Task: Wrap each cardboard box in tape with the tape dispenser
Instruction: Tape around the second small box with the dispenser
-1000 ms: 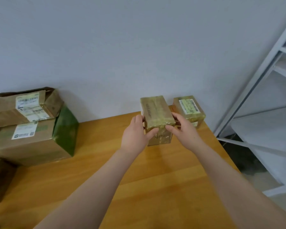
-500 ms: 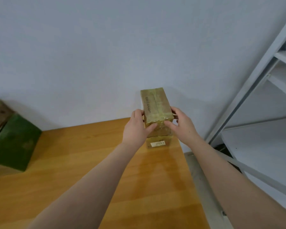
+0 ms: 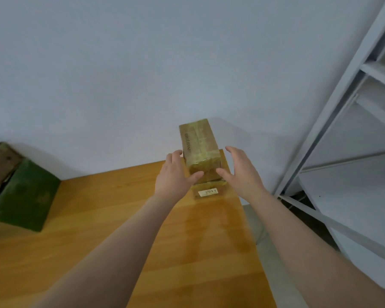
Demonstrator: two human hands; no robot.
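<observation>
Wooden table [image 3: 125, 218] against a pale wall [image 3: 120, 74], two taped boxes stacked at its far right corner.

Top box [image 3: 199, 150] lies on the lower box [image 3: 209, 190], which shows a white label on its near face. Left hand [image 3: 175, 177] touches the top box's left side, thumb on its near face, fingers loosely curved around it. Right hand [image 3: 242, 172] is spread wide, its thumb tip at the box's near right edge, fingers apart from it. Green-sided box [image 3: 25, 196] sits at the far left; grey shelving [image 3: 353, 130] stands right.
</observation>
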